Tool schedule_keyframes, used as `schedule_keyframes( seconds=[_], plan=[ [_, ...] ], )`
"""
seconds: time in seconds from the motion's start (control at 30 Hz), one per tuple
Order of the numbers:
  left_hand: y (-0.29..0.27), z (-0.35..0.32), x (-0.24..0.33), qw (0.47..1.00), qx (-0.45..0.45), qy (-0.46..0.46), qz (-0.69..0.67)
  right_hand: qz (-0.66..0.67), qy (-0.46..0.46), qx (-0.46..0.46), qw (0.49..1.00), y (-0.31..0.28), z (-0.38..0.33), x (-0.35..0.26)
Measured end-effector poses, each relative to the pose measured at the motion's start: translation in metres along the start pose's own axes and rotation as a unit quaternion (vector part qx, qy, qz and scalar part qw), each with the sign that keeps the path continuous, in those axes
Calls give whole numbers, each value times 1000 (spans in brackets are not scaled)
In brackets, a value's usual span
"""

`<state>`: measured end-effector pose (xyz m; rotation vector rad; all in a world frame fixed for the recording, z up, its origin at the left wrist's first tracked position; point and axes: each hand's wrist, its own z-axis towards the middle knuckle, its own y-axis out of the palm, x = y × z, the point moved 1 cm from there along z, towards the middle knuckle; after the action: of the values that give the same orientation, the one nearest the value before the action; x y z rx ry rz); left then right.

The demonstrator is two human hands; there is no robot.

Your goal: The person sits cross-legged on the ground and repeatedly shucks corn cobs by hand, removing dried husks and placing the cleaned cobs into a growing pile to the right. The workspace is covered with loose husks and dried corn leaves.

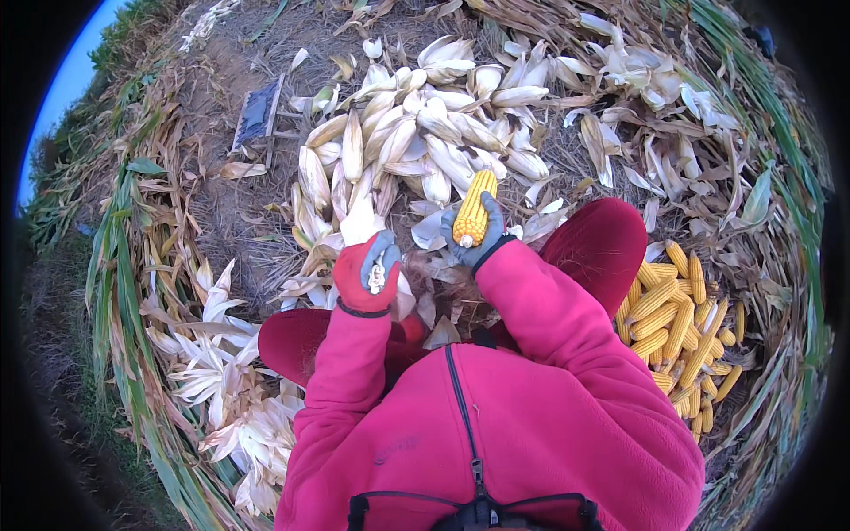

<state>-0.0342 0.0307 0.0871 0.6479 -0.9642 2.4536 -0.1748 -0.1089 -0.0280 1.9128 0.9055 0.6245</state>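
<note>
Nearest the lens, wears pink fleece jacket point(540, 425); closes fingers of right hand point(492, 227) around lower part of yellow cob point(475, 209), probably for steady hold near its stalk end, and curls those of left hand point(357, 272) beside a whitish scrap point(377, 279), cannot tell how tightly or whether gripping it. Presents yellow cob bare, plump, bright in even kernel rows, pale stub toward body, tip pointing toward husk-covered ears point(394, 142). Has these heaped ahead, bare cobs point(676, 333) piled beyond right knee point(604, 248), apparently to separate the two kinds within reach, and loose husks point(212, 379) strewn at left.
</note>
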Motion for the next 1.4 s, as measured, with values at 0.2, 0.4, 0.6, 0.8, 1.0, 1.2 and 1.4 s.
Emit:
schedule_keyframes(
  seconds=[0.2, 0.4, 0.6, 0.8, 1.0, 1.2, 1.4],
  plan=[
    [-214, 40, -8, 820, 404, 2, 404, -45, 15, -36, 998, -1, 1, -1],
    [-259, -24, -49, 782, 445, -71, 430, -10, -30, -80, 996, 34, -16, -3],
    [-109, -9, -64, 955, 188, -175, 147, -29, -261, -152, 953, 93, -98, -49],
    [-67, 6, -68, 972, 159, -142, 94, -112, -690, -275, 660, 114, -223, -137],
    [-24, -9, -85, 977, 95, -174, 74, -347, -507, -129, 778, 123, -127, -60],
    [7, 3, -78, 966, 52, -253, -3, -381, -235, -50, 893, 8, 23, 27],
    [23, 0, -96, 962, 8, -272, -32, -427, -395, 269, 768, -68, 112, -72]
  ],
)
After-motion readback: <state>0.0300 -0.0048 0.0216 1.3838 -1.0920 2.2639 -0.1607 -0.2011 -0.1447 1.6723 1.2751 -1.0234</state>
